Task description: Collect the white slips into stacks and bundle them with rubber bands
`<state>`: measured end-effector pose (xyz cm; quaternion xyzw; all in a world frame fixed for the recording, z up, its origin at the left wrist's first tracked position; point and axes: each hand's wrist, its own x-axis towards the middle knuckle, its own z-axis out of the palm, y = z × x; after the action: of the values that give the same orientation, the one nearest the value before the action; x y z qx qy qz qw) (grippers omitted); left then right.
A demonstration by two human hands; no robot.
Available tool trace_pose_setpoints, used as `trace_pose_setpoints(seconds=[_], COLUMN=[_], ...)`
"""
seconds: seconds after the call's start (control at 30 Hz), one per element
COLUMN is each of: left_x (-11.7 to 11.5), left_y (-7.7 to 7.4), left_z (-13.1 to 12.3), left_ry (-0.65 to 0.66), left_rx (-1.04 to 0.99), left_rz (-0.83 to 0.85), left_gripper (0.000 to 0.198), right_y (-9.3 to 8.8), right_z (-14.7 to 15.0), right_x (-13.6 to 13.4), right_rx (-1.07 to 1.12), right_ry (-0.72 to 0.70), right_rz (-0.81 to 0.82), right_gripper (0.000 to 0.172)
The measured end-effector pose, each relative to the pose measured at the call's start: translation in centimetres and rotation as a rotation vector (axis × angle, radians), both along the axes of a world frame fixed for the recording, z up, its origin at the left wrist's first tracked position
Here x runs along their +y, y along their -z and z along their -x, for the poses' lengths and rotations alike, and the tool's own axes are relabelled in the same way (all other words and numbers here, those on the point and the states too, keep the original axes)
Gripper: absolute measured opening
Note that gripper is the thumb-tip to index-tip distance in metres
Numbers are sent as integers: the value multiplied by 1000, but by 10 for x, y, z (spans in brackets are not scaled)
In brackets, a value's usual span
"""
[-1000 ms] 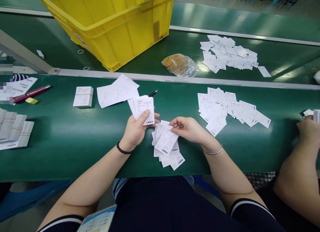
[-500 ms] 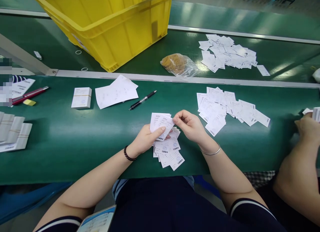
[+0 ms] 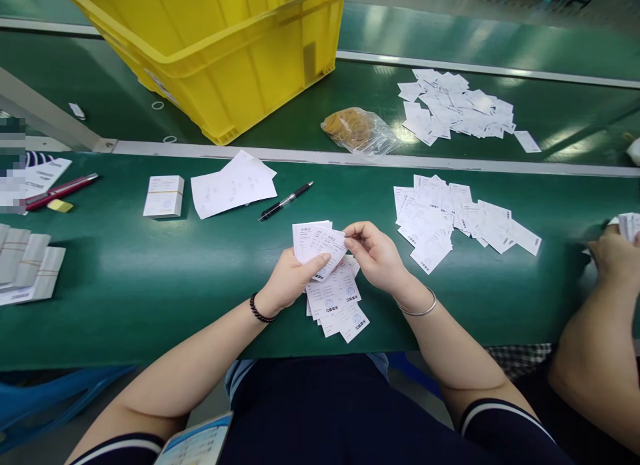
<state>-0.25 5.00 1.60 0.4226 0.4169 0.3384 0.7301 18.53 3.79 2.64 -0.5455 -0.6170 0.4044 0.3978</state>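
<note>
My left hand (image 3: 295,277) is closed around a fanned stack of small white printed cards (image 3: 309,241), its thumb pressed on their faces. At the stack's upper right corner, my right hand (image 3: 376,253) pinches the edge of the top card (image 3: 332,250) between thumb and fingers. Directly below both hands lies a loose overlapping pile of the same cards (image 3: 345,311) on the green table (image 3: 200,305). Another spread of cards (image 3: 430,218) is to the right of my right hand. Part of the pile under my left hand is hidden.
A yellow crate (image 3: 260,65) stands behind, beside a bag of rubber bands (image 3: 356,129). Further back right is a heap of cards (image 3: 460,108). A pen (image 3: 285,201), paper sheets (image 3: 233,185) and banded card stacks (image 3: 164,196) lie left. At right, another person's hand (image 3: 616,255) holds cards.
The cards in my left hand are fanned wider, with the rear ones shifted left. My right hand has moved slightly left, still at the top card's corner.
</note>
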Motion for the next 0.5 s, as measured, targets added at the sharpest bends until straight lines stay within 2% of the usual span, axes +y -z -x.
trace_pose_setpoints(seconds=[0.27,0.5], left_x=[0,3], left_y=[0,1], left_z=[-2,0], left_ry=[-65,-112], left_rx=[14,-68], left_rz=[1,-24], left_gripper=[34,40], right_y=[-4,-6], right_z=[1,1], right_x=[2,1], right_rx=[222,250], right_ry=[33,26], right_rz=[83,94], right_gripper=[33,34])
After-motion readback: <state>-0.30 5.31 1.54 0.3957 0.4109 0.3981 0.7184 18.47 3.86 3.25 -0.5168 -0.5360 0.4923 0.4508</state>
